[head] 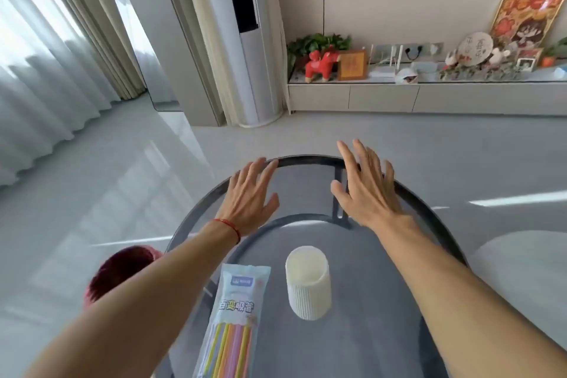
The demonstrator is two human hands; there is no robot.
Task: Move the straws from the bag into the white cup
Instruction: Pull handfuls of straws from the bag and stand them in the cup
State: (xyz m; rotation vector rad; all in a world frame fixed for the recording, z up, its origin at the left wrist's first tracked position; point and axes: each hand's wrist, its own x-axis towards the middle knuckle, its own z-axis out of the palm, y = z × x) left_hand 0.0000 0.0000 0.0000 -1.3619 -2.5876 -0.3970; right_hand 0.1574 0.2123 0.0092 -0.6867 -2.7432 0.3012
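Over the far part of the round glass table [399,301], the left hand [250,198] and right hand [366,190] were stretched flat, fingers spread, holding nothing. Nearer, the white cup [308,284] stood upright just beside the bag [234,313], the straws [233,350] sealed inside, clear tabletop between them and the hands.

Head view, forward-down over table [429,193]

We hold both arms stretched forward, palms down. Our left hand [250,195] is flat with fingers spread and empty, a red string around its wrist. Our right hand [365,190] is likewise splayed, fingers extended, gripping nothing.
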